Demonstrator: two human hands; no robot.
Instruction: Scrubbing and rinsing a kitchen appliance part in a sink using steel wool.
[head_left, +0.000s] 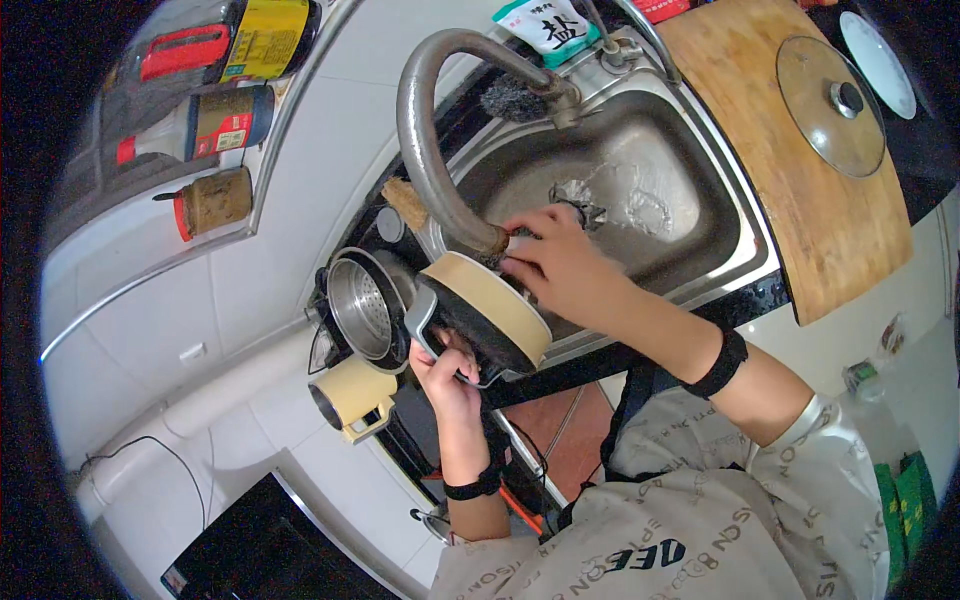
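Note:
A cream-yellow pot (495, 300) with a black underside is tipped on its side at the sink's near-left corner, its mouth facing the basin. Below it, my left hand (450, 367) grips the pot's grey handle (424, 319). My right hand (555, 262) is at the pot's mouth, fingers bent beside the tip of the curved metal faucet (427, 142). Whether those fingers hold anything is hidden. Behind the right hand, water and a crumpled shiny piece at the drain (581, 202) show in the stainless steel sink (690, 172).
A wooden cutting board (832, 247) carrying a glass lid (814, 105) borders the sink's right. A steamer basket (360, 300) and a yellow mug-shaped vessel (356, 394) stand left of the pot. A salt bag (551, 30) and a steel scourer (517, 97) lie behind the basin.

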